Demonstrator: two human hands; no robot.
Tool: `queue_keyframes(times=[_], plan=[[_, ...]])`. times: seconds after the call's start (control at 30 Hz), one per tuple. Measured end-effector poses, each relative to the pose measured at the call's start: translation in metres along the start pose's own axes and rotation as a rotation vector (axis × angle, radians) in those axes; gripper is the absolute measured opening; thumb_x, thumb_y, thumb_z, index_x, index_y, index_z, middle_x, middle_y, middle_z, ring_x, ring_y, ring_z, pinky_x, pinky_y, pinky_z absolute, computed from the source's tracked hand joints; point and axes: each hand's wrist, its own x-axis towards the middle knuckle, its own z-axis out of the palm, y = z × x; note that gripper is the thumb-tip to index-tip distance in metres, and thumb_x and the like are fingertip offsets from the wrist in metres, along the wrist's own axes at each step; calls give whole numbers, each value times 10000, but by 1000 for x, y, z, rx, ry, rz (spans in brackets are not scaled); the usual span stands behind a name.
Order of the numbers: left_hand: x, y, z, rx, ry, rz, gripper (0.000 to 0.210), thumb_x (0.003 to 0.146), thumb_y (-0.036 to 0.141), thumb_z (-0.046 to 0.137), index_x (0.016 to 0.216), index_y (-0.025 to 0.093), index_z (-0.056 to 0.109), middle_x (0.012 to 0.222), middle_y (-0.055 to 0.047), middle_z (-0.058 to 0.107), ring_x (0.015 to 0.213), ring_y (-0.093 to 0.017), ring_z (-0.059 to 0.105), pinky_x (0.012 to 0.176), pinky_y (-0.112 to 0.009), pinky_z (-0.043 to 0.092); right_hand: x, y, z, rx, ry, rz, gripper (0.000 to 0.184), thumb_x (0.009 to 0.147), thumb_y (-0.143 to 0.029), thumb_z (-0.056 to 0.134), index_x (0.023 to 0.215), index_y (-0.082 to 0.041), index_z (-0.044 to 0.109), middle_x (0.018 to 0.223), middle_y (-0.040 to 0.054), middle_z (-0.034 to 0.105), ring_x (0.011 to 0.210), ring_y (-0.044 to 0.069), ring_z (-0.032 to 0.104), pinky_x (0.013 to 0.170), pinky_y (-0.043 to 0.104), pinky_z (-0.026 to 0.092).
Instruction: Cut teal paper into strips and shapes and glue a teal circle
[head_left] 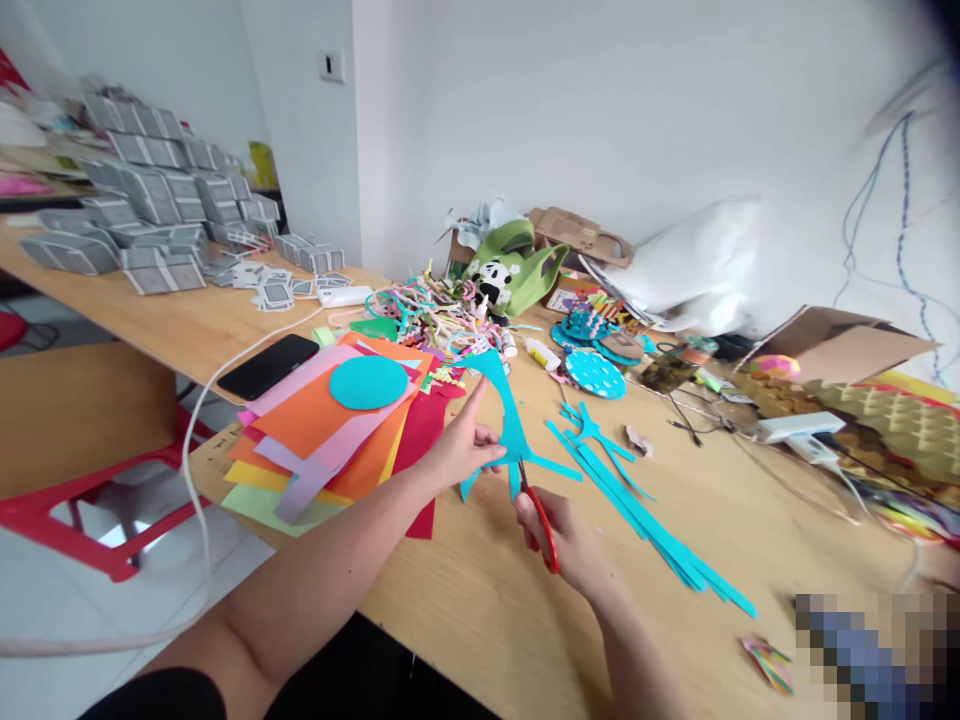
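A blue paper piece (pixel 513 428) meets the scissors (pixel 552 545) above a wooden table (pixel 697 480).
At left, a black phone (pixel 268 367) lies beside stacked coloured sheets (pixel 300 420) topped by 1 blue disc (pixel 368 384). The left hand (pixel 463 447) holds the blue paper piece, index finger stretched along its edge; the right hand (pixel 568 538) grips the scissors' red handles. Farther right, several blue strips (pixel 645 515) lie on the table.

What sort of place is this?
Probably a craft workspace, judging by the red-handled scissors in use, the layered coloured sheets and the narrow blue strips on the wooden table.
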Motion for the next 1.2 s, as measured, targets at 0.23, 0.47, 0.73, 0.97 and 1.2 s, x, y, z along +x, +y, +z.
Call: queue_keyframes(times=[0.23,0.47,0.73,0.97,1.2], plan=[[1,-4,3,-20,-13,1,1030,760,96,624,1492,264,-81,654,33,610,577,-122,596,544,-214,452,4,6,1,-11,24,-1,529,810,-692,440,651,-188,459,540,2,509,482,116,443,455,241,329],[-2,2,4,-22,-18,-8,1033,753,113,629,1493,253,-79,638,54,589,557,-102,569,550,-205,423,4,9,1,9,25,-5,533,813,-692,440,658,-183,470,534,0,511,477,115,444,454,244,334],[-1,3,5,-71,69,23,1053,694,147,718,1505,235,52,826,-18,666,758,-120,607,726,-246,447,3,4,1,17,10,2,538,798,-704,452,650,-187,461,537,0,507,478,115,443,457,246,336],[-3,8,4,-218,63,-15,990,674,142,732,1488,279,184,1002,-57,658,794,-110,582,760,-255,455,3,6,3,22,-17,-19,524,802,-689,464,638,-191,445,533,-1,500,477,108,429,453,238,320],[-2,13,4,-429,96,-89,686,607,132,771,1216,218,467,981,-49,661,743,-105,610,675,-228,454,1,5,3,-16,-29,-38,535,788,-708,458,627,-200,418,536,-8,481,485,105,403,452,239,302]])
